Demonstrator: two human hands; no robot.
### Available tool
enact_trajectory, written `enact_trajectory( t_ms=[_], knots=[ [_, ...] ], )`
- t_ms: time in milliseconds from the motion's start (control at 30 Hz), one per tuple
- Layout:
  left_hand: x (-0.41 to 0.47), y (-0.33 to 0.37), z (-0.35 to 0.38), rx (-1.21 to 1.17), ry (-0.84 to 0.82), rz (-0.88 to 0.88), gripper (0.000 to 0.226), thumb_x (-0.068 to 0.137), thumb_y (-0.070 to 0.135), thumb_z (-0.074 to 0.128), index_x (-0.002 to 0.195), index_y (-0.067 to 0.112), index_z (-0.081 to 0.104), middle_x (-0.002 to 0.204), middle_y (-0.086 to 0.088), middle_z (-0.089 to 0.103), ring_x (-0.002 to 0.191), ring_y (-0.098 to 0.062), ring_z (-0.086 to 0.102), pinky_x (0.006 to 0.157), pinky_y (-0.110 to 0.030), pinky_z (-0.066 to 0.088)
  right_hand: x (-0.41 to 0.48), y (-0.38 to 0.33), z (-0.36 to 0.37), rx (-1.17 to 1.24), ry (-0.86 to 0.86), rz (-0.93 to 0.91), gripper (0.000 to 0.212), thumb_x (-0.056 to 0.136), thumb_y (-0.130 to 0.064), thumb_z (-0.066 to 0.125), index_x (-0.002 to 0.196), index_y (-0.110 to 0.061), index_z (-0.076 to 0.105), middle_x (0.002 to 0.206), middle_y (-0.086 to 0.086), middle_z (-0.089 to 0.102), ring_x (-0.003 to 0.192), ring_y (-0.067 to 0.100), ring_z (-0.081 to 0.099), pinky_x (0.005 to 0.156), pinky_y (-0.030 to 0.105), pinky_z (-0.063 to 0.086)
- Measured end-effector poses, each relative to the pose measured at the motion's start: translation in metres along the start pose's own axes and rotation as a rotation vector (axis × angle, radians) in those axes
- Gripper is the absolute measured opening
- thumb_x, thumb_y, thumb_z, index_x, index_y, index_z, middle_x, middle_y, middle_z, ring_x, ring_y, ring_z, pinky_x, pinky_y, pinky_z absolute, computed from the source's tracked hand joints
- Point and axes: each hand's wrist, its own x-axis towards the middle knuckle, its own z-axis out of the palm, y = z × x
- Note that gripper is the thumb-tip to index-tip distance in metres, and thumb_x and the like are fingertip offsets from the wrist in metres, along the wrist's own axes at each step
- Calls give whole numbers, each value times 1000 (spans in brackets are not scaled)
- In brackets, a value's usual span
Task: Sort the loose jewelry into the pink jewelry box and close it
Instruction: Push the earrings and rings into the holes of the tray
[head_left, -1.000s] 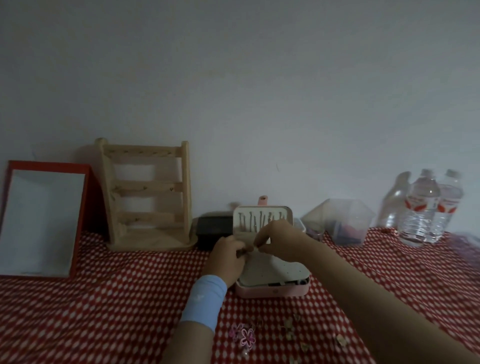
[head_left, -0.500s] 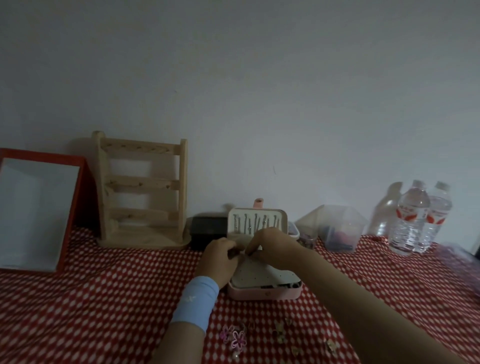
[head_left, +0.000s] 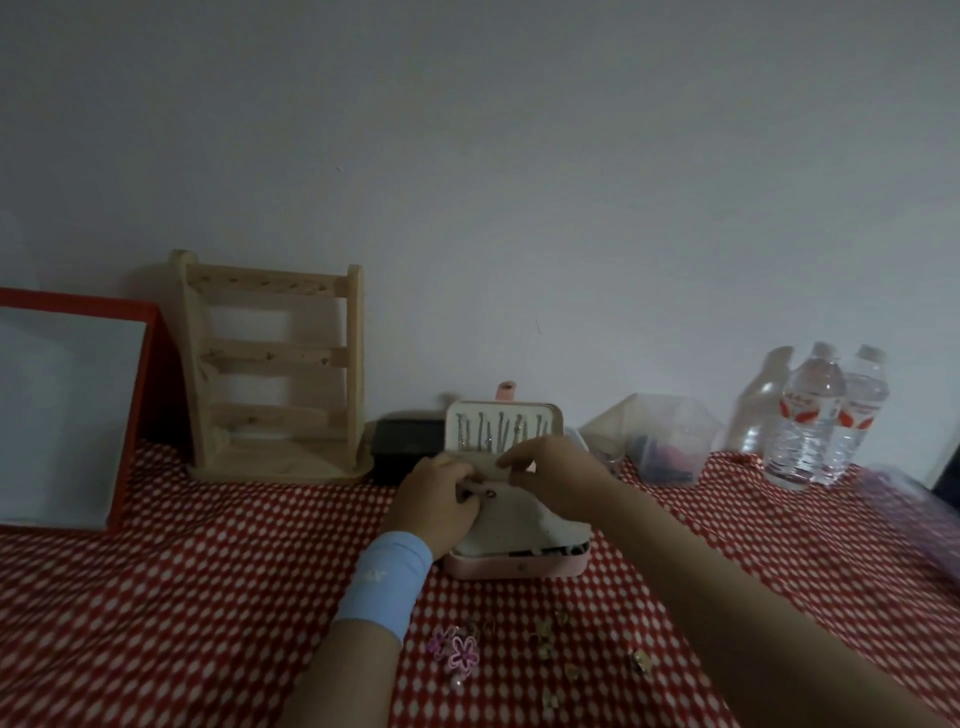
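— What sort of surface, and what sort of room?

— A table under a red tablecloth (head_left: 156, 597) dotted white, pushed up against a plain pale wall (head_left: 467, 182); dim light throughout. Along the back, from the left: a red-framed white panel (head_left: 67, 415) leaning backwards, a wooden jewelry stand (head_left: 270, 374), a low black box (head_left: 408, 441), a clear plastic container (head_left: 670, 431) with dark and pink bits inside, then two water bottles (head_left: 810, 426) side by side near the right edge.

— And the pink jewelry box (head_left: 519, 567)?

— In the middle, towards the back, just in front of the black box. Open, with the lid (head_left: 504, 426) upright and thin chains hanging in a row inside it, and a pale insert (head_left: 519, 525) over the base.

— Hands?

— Both over the rear part of the box, at the foot of the lid. Over the left rear corner, the left hand (head_left: 436, 499), above a light-blue wristband (head_left: 384, 582), fingers curled, tips right beside a small pinkish ring-like piece (head_left: 488, 493) on the insert. Reaching in from the right, the right hand (head_left: 556, 478), fingers bent down, tips almost meeting the left ones. Grip on anything: impossible to tell, too small and too dim.

— Loose jewelry elsewhere?

— On the cloth well in front of the box, near the bottom edge, between the two forearms: pink flower-shaped pieces (head_left: 462, 654) close to the left forearm, and a scatter of small gold-toned pieces (head_left: 545, 636) to their right, apart from both hands
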Motion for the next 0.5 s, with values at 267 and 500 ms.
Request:
enact_trajectory(
  t_ms=[267, 500],
  knots=[
    [-9, 73, -11, 81, -83, 147, 10, 87, 32, 67, 91, 23, 65, 106, 4, 57, 108, -15, 51, 93, -34, 47, -72, 22, -36, 8, -220, -66, 16, 91, -23, 70, 103, -30, 77, 106, -14, 74, 89, -3, 64, 87, 21, 53],
    [-49, 129, 3, 139, -386, 187, 10, 89, 27, 60, 85, 20, 65, 91, 5, 63, 84, -15, 59, 73, -26, 48, -115, 37, -41, -114, -584, 17, 22, 89, -27, 74, 110, -24, 74, 108, -5, 74, 97, 10, 69, 92, 29, 55]
  ],
)
